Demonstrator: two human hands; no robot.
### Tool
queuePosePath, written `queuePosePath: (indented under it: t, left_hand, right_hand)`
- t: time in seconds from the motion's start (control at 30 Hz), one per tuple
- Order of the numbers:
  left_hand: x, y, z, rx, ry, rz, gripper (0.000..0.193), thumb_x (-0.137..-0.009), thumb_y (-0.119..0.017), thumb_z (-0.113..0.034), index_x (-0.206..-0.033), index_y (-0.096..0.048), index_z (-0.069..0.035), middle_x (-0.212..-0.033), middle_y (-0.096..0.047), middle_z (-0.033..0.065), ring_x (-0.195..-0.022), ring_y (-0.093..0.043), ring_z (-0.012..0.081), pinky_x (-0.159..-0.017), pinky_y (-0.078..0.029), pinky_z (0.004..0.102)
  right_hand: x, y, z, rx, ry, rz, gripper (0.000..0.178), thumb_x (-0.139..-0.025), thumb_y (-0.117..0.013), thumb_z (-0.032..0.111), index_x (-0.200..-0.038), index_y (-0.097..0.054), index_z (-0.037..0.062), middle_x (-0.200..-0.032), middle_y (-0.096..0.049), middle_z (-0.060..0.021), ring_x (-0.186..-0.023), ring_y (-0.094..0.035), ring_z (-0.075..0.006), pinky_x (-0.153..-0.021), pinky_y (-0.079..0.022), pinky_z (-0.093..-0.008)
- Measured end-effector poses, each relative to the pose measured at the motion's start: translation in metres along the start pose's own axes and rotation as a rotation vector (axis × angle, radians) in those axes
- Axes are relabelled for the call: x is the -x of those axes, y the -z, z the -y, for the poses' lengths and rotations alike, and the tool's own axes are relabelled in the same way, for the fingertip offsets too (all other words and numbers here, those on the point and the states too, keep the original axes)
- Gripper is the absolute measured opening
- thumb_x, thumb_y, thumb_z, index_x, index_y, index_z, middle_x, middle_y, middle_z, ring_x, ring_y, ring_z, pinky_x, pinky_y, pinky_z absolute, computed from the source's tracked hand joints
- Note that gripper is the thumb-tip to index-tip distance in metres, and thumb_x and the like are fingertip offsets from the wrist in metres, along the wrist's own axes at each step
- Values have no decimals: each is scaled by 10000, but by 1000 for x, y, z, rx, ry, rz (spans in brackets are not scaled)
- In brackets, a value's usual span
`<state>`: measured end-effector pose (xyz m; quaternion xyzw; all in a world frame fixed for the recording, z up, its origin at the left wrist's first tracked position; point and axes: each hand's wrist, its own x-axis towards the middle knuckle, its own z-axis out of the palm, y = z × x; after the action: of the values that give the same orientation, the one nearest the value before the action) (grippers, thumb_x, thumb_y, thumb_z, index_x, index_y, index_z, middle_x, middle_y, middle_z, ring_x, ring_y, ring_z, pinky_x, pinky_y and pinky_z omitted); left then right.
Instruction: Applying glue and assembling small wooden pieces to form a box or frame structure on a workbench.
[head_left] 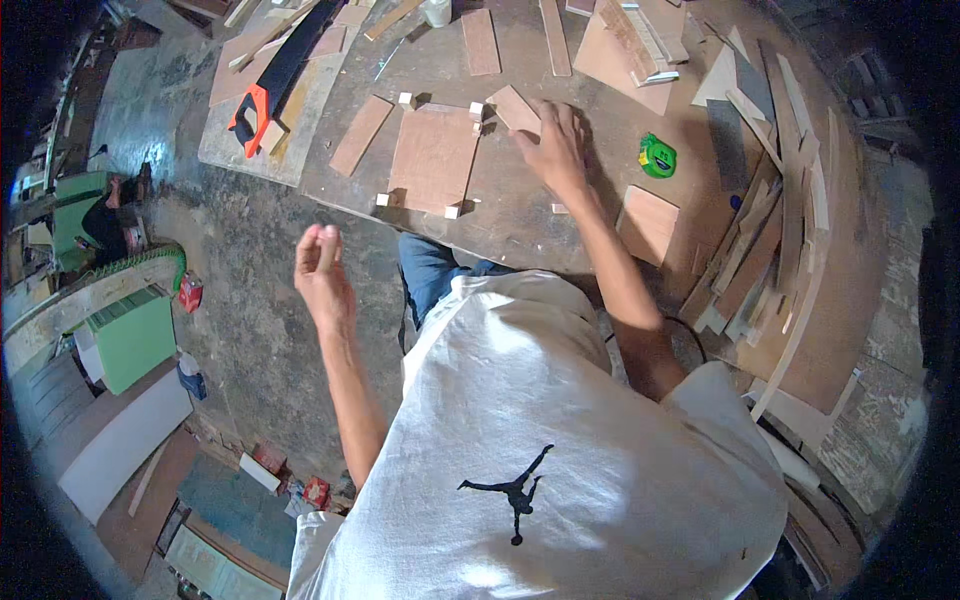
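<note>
A square wooden panel [432,155] lies flat on the worktable, with small pale wood blocks [382,200] at its corners. To its left rests a short wooden strip [361,136], apart from the panel. Another short strip [511,107] is at the panel's upper right, where my right hand [556,155] has its thumb and fingers around the near end. My left hand [324,285] is raised off the table's front edge, over the floor. Its fingers are bent with the tips close together; whatever may be between them is too small to make out.
A handsaw with an orange handle [256,118] lies at the far left. Right of my right hand sit a green tape measure [657,157] and a loose wood piece [648,224]. Long offcuts [790,190] are heaped along the right side; more boards [480,42] lie at the back.
</note>
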<state>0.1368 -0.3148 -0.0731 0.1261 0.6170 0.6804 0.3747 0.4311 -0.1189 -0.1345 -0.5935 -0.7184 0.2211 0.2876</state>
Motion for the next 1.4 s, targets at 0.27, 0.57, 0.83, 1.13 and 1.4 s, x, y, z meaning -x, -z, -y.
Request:
queuePosePath:
  t: [0.27,0.57,0.83,1.13,1.4]
  left_hand:
    - [28,-17,15,-192,5,-56,259,-933,-707,-66,-1155,-681,64,-1072,-709,131,-984,-689,188,-913,-563,301]
    - [18,24,25,-292,44,9,186,-973,-679,-139,-1051,-716,26,-911,-701,56,-818,-647,114,-796,-526,253]
    - [20,1,22,-343,-17,167,172,-949,-704,-109,-1074,-705,9,-977,-699,42,-906,-647,111,-856,-500,246]
    - [34,2,26,-416,53,264,225,-939,-710,-89,-1137,-702,17,-1035,-710,61,-957,-665,126,-888,-521,262]
    - [35,16,38,-349,139,236,194,-910,-740,-98,-1076,-713,-2,-952,-709,52,-867,-654,129,-825,-513,263]
  right_hand:
    - [18,-12,-14,335,156,-107,738,-816,-752,208,-1457,-429,37,-1311,-553,-233,-1201,-536,-388,-1069,-335,-526]
    - [58,34,45,-656,-428,183,593,-945,-669,222,-1406,-432,-66,-1256,-619,-186,-1081,-652,-254,-923,-530,-365]
    - [106,8,27,-1494,-779,387,456,-985,-589,212,-1382,-458,32,-1267,-622,-172,-1134,-619,-263,-985,-496,-404]
    - [116,0,48,-1297,-757,292,501,-904,-719,109,-1360,-531,15,-1222,-630,-103,-1124,-609,-207,-976,-475,-375]
    - [121,-21,34,-887,-696,43,347,-859,-775,154,-1133,-632,-1,-1071,-681,-104,-975,-638,-177,-841,-505,-317]
